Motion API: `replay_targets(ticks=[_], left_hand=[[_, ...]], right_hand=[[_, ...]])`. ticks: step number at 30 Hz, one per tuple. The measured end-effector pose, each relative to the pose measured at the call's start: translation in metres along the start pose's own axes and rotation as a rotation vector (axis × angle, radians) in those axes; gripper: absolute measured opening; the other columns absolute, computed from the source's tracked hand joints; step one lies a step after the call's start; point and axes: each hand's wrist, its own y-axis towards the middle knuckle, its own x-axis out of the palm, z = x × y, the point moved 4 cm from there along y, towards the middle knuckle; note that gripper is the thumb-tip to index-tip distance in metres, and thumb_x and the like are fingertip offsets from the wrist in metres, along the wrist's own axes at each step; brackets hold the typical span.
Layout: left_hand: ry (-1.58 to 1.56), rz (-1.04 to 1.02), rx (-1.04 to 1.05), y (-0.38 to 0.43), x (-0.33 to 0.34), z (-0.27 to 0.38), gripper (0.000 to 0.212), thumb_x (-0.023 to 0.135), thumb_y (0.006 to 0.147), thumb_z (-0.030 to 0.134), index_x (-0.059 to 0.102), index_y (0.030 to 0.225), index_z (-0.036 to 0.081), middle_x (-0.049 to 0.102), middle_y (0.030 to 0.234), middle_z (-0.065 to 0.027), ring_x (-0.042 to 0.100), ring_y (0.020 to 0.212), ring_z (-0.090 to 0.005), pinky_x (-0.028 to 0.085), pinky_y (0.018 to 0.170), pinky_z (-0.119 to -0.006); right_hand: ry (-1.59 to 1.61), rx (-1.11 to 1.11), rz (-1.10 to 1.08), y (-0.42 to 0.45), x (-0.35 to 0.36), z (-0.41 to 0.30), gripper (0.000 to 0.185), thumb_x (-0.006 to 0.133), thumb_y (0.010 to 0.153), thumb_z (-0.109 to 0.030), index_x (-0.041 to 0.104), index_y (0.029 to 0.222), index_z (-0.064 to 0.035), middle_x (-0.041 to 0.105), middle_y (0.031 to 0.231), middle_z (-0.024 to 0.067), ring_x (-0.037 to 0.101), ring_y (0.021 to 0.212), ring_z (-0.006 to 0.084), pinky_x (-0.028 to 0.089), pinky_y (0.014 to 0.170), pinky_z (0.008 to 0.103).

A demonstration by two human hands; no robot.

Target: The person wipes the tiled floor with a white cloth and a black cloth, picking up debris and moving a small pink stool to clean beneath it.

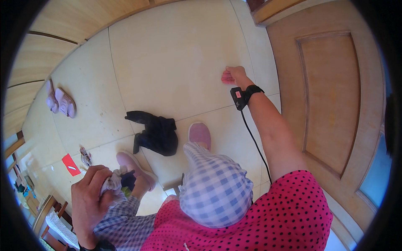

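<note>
My left hand, at the lower left, is closed around a crumpled pale cloth; dark and greenish fabric shows beside it, and whether that belongs to the same bundle I cannot tell. My right hand is stretched out over the tiles near the door, its fingers curled with nothing visible in them. A black strap with a small cabled device sits on the right wrist. On the floor in front of me lies a crumpled black garment, left of my pink shoe.
A pair of pale pink shoes stands by the wooden cabinets. A red paper item and a small crumpled object lie on the floor at left. The panelled wooden door is at right, wooden furniture at lower left.
</note>
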Motion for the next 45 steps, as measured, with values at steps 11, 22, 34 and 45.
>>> replay_targets(ticks=[11,22,34,45], left_hand=[[0.013,-0.016,-0.035,0.014,-0.003,-0.013,0.033,0.060,0.064,0.004,0.058,0.096,0.005,0.063,0.097,-0.0128,0.064,0.071,-0.0346,0.051,0.061,-0.040],[0.002,-0.055,-0.079,0.040,-0.011,-0.022,0.033,0.062,0.063,0.006,0.058,0.096,0.006,0.063,0.096,-0.0120,0.064,0.070,-0.0341,0.051,0.059,-0.040],[0.008,-0.084,-0.075,0.050,-0.011,-0.027,0.033,0.062,0.063,0.005,0.057,0.096,0.005,0.063,0.095,-0.0126,0.063,0.068,-0.0345,0.049,0.057,-0.040],[-0.033,-0.080,-0.060,0.058,-0.011,-0.029,0.031,0.060,0.064,0.007,0.058,0.095,0.005,0.063,0.095,-0.0121,0.063,0.070,-0.0352,0.051,0.060,-0.041]], right_hand=[[-0.107,0.074,-0.071,0.020,0.024,-0.013,0.027,0.060,0.091,-0.020,0.062,0.082,0.0053,0.065,0.077,0.0184,0.067,0.070,0.0326,0.059,0.067,0.0455],[0.010,-0.125,-0.110,0.076,0.089,-0.130,0.018,0.055,0.088,-0.010,0.058,0.086,0.0080,0.063,0.082,0.0193,0.066,0.072,0.0331,0.059,0.067,0.0410],[0.006,-0.108,-0.113,0.080,0.089,-0.130,0.022,0.057,0.090,-0.013,0.057,0.092,0.0091,0.063,0.086,0.0204,0.067,0.079,0.0355,0.059,0.072,0.0451],[-0.005,-0.108,-0.188,0.075,0.082,-0.128,0.025,0.059,0.090,-0.017,0.059,0.094,0.0080,0.064,0.089,0.0194,0.066,0.083,0.0328,0.058,0.079,0.0430]])
